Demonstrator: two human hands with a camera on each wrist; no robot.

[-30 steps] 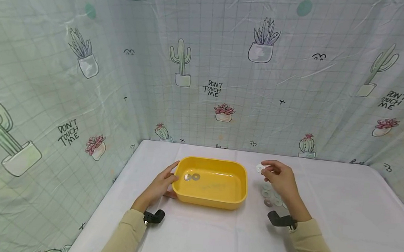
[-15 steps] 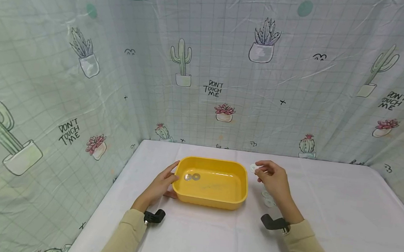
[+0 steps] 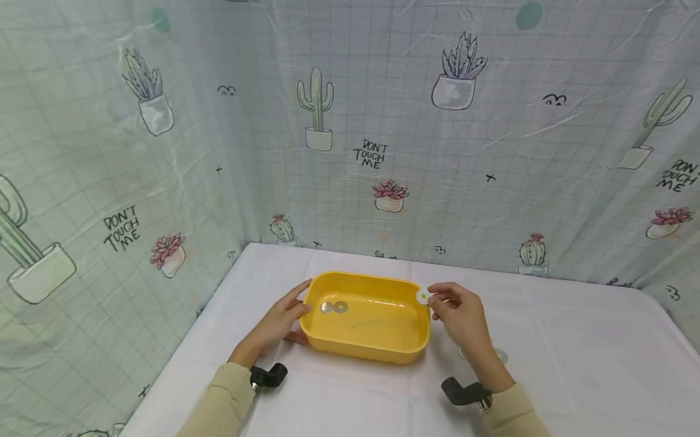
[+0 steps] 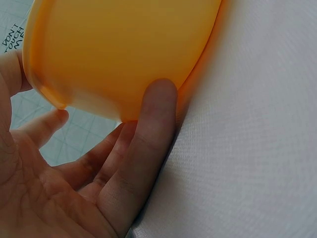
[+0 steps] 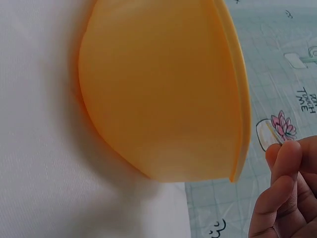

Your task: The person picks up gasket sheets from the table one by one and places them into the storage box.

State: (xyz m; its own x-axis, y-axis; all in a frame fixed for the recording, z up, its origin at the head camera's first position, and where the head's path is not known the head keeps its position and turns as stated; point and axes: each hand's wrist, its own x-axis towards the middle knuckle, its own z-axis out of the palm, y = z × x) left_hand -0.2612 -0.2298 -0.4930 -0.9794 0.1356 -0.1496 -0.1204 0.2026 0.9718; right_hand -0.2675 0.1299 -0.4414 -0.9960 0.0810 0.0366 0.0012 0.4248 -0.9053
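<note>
Right hand [image 3: 463, 318] grip: fingertips pinching a small white washer [image 3: 422, 296], held right at the far right corner of the yellow tray [image 3: 363, 348], just over its rim. Right wrist view shows the pinching fingertips [image 5: 283, 154] close beside the tray's rim, washer itself barely visible there as a thin edge. Left hand [image 3: 278, 320] grip: spread, fingers straight and pressed flat against the tray's left outer wall, thumb near the rim. Left wrist view confirms it: one finger [image 4: 151, 144] lies along the tray's underside edge where it meets the desk [image 3: 559, 403], palm open, not curled round anything.

Tray sits on the white-covered desk, roughly centre, long side toward the person. Inside it, two grey washers [image 3: 332, 307] lie flat, touching each other, near the left end. Rest of the tray floor shows faint scuffs only.

On the desk just right of the tray, partly hidden behind the right wrist, more loose washers [image 3: 499, 355]; count cannot be told. Both forearms in beige sleeves, each with a black wrist mount [image 3: 267, 376]. Backdrop [image 3: 368, 154]: pale grid-pattern sheet with cactus and potted plant drawings and "DON'T TOUCH ME" lettering, wrapping the back and left side.
</note>
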